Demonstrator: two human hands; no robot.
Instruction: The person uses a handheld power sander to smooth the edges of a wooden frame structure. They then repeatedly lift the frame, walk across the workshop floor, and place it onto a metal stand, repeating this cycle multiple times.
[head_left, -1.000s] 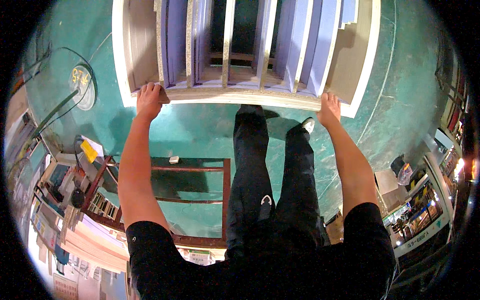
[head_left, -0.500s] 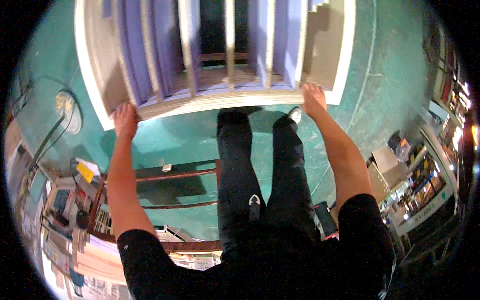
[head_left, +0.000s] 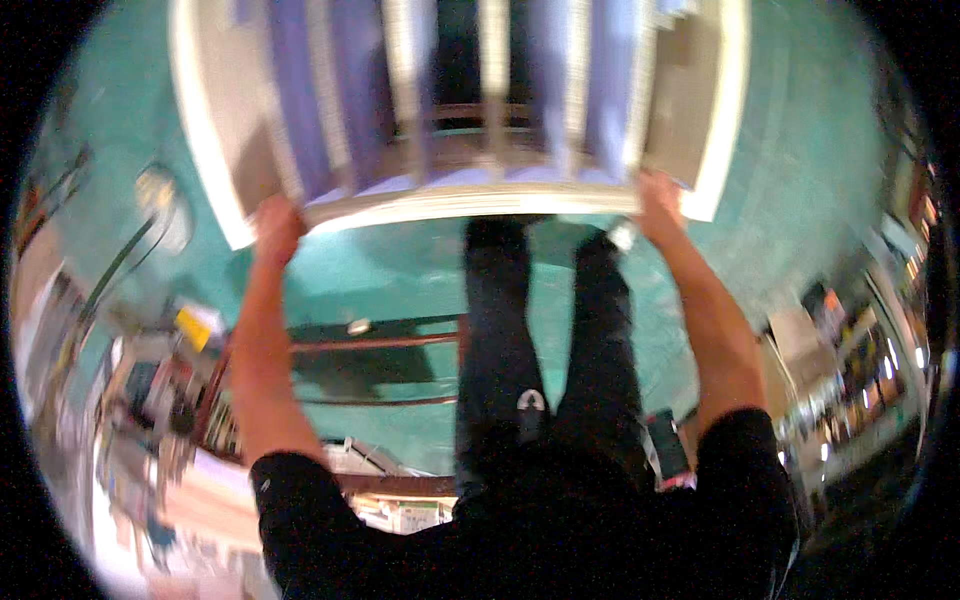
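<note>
A large wooden case with pale edges spans the top of the view. Inside it, several upright divider boards stand side by side, with lilac-blue faces and light edges. My left hand is closed round the near edge by the left corner. At the right end of the same edge, my right hand grips with its fingers curled over the board. Both arms reach forward, and the case is at arm's length ahead of my legs. Its far end runs out of view, and motion blurs the picture.
Green floor lies under and around my legs. A dark red metal frame stands low at left, near a round pale base with a pole. Boards are stacked lower left. A cardboard box sits among clutter at right.
The whole scene has shifted rightward in the view and become more blurred. Both hands keep their hold on the near edge of the wooden case.
</note>
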